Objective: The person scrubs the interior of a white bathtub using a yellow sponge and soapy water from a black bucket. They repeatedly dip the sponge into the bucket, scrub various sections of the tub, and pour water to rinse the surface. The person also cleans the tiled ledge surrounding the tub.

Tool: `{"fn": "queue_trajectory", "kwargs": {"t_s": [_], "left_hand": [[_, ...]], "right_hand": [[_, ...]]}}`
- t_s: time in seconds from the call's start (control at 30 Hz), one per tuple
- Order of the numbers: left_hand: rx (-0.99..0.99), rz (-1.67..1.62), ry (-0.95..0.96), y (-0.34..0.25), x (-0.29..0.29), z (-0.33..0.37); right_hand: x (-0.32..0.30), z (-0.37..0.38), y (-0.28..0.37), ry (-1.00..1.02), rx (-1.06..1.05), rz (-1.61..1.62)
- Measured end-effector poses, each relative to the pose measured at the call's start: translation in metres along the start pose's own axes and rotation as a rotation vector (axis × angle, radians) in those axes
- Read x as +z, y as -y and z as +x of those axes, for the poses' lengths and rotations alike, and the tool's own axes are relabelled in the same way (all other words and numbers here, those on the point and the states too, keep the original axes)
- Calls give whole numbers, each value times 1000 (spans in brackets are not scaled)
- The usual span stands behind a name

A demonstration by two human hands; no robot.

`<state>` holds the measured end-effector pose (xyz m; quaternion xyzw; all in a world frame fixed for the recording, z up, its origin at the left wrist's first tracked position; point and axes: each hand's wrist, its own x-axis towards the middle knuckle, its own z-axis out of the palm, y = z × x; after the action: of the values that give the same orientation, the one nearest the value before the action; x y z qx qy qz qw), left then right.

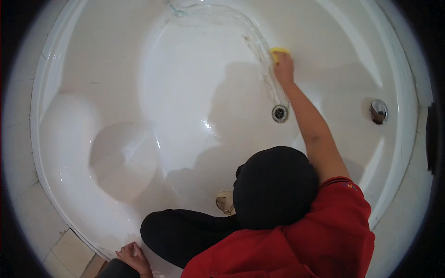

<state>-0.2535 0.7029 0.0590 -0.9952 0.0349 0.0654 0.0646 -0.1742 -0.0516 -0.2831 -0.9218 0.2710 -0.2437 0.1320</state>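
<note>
Wiping looks like the step in hand on the head view: right hand (284,69) has its grip clenched on a yellow sponge (279,50), upper right of the frame, just beside the dirty streak (262,51) in the tub (185,83). I'd press the sponge flat, use short overlapping strokes and work the muck toward the drain (280,113), rinsing often so it doesn't just smear. That arm's reaching pretty far, so mind your balance if it's slick. Left hand (134,259) is lower left, loosely curled, grip released afaict, nothing visible in it. Hard to make out: the hand covers most of the sponge, so could even be a cloth. Greenish bit (174,10) at the top edge is cut off, no clue what. Knee (276,185) hides some tub too.
</note>
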Motion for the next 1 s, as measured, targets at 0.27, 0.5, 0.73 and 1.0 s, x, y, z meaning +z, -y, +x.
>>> {"fn": "queue_trajectory", "kwargs": {"t_s": [0.27,0.5,0.73,1.0], "left_hand": [[-17,36,17,-5,-5,0],[10,68,-11,-5,0,1],[-28,87,17,-11,-9,1],[-22,55,-51,-11,-5,3]], "right_hand": [[71,-119,149,492,-766,409],[128,60,79,15,-82,-242],[177,-35,223,219,-758,430],[205,134,178,-12,67,-104]]}}
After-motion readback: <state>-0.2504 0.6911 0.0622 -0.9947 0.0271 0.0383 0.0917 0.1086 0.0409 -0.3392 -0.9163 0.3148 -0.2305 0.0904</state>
